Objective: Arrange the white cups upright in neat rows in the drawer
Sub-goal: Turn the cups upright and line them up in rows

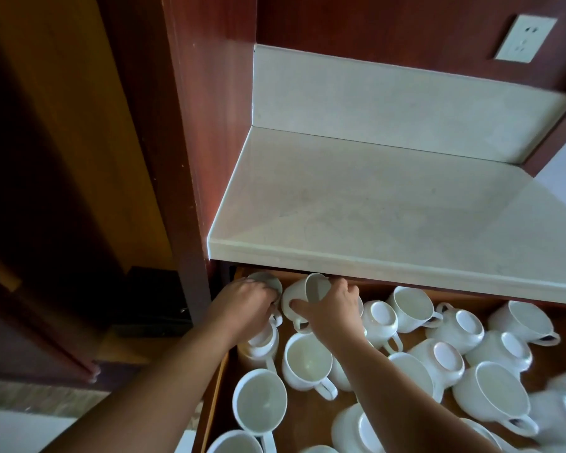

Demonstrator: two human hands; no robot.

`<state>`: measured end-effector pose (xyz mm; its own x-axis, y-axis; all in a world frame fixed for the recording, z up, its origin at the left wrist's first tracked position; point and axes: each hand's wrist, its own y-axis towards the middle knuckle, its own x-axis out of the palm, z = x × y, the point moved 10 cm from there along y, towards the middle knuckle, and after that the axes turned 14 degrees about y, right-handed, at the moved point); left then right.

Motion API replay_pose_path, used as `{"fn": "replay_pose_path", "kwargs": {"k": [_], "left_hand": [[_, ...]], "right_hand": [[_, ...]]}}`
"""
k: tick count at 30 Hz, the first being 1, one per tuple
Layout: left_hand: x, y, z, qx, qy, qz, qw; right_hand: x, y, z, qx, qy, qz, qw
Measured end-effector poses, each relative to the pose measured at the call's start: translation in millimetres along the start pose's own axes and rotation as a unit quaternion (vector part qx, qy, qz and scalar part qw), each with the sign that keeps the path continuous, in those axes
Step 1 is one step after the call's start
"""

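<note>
Left hand [245, 305] fingers wrap a cup [268, 282]; right hand [332, 307] fingers hold a tilted cup [303, 297] just beside, inside the drawer [214, 403].

1. Glossy white ceramic cups [307, 359] with smooth glazed surfaces.
2. Brown wooden drawer [303, 416], smooth, faintly satin.
3. Pale stone-look countertop [389, 207], smooth and matt.
4. Reddish-brown wood cabinet panel [196, 93], lightly polished.

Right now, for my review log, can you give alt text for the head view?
Two bare hands reach into the back left of an open wooden drawer: the left hand on one white cup, the right hand gripping a tilted cup. Other white cups fill the drawer, some upright, some upside down, under a pale countertop.
</note>
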<state>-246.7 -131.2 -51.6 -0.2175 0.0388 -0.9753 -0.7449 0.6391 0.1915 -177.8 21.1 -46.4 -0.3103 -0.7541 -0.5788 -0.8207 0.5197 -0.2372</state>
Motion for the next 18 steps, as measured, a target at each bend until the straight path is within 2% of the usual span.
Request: {"fn": "replay_pose_path", "kwargs": {"k": [8,18], "left_hand": [[5.8,-1.0,-1.0,0.001,-0.024,-0.014,1.000],[4.9,-0.9,0.1,0.011,-0.024,-0.008,1.000]], "right_hand": [[12.0,5.2,-2.9,0.005,-0.030,0.005,1.000],[23.7,9.1,-3.3,-0.053,-0.139,0.027,0.989]]}}
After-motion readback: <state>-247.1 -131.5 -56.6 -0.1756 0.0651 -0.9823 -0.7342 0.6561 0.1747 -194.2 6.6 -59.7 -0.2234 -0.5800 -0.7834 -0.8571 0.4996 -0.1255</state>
